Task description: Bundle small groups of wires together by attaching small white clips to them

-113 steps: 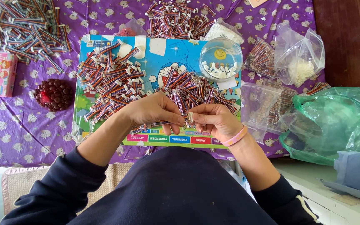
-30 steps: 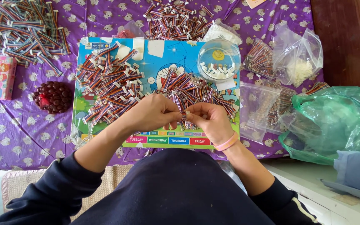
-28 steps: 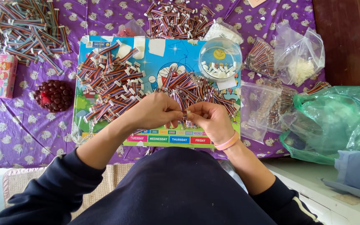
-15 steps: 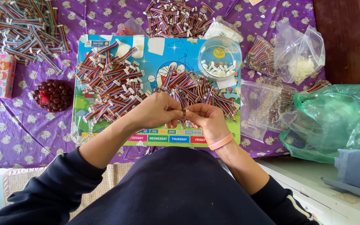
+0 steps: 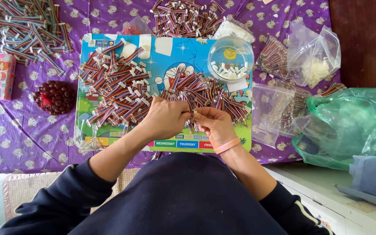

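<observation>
left hand: curled, knuckles up — fingertips pinched a small ribbon cable
right hand: curled — pinched the same cable's other end

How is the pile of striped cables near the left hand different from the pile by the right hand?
The left pile lies spread out, its white end plugs showing, beside the left hand. The right pile is denser and more tangled, reaching behind the right hand and below the clear bowl. Both are rainbow-striped cables on the blue board.
</observation>
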